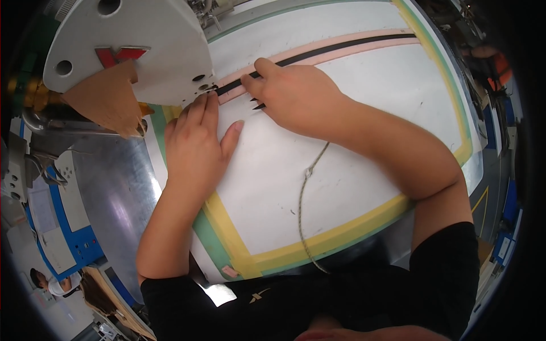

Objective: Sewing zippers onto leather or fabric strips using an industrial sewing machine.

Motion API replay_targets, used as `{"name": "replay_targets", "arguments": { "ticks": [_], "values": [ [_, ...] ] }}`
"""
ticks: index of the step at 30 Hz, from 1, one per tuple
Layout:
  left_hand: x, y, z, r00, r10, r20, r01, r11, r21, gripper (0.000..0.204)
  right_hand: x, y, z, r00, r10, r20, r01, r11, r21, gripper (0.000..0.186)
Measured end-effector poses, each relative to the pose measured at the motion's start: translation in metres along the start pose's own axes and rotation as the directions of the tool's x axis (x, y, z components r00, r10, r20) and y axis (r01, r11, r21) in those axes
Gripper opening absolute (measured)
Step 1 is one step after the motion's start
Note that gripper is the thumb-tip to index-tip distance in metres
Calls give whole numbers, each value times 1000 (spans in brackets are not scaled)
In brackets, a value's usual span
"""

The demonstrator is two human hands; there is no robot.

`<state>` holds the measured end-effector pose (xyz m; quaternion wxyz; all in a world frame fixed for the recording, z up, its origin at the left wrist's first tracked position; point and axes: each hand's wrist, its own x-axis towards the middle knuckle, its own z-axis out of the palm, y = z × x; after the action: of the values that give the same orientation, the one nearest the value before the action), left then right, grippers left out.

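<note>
My left hand (198, 133) lies flat on the white work surface (364, 148), thumb spread, fingertips at the near left end of a black strip (335, 51). The strip runs rightward along a pink band (372, 52). Over the strip, just right of my left fingertips, my right hand (298, 99) is curled, with its index finger and thumb pressed at the strip's edge. From under its curled fingers stick two dark pointed tips (259, 105) of a small tool; the rest of it is hidden in the palm.
A white machine head (153, 40) with a brown cardboard piece (108, 96) stands close beside my left hand. Yellow tape (335, 232) and green tape (213, 247) border the surface. A thin cord (301, 199) lies across it. A person (57, 282) is far left.
</note>
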<state>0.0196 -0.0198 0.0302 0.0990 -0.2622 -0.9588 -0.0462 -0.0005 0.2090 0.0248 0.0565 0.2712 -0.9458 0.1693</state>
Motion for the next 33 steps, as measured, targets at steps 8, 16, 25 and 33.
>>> {"name": "replay_targets", "arguments": {
  "ticks": [8, 16, 25, 33],
  "values": [
    [-2, 0, -2, 1000, -3, 3, 3, 1000, 3, 60, -1, -3, -1, 997, 24, 70, -22, 999, -36, 44],
    [-1, -2, -2, 1000, 5, -11, -5, 1000, -14, 61, 1, -3, -1, 997, 33, 76, -29, 998, -57, 45],
    [-2, -2, -2, 1000, 1, 13, -1, 1000, 9, 61, 1, -6, 1, 995, 43, 92, -37, 997, -63, 46],
    [0, -2, -4, 1000, 9, 20, -9, 1000, 11, 61, 0, -6, 3, 998, 4, 58, -1, 999, -50, 45]
  ]
}}
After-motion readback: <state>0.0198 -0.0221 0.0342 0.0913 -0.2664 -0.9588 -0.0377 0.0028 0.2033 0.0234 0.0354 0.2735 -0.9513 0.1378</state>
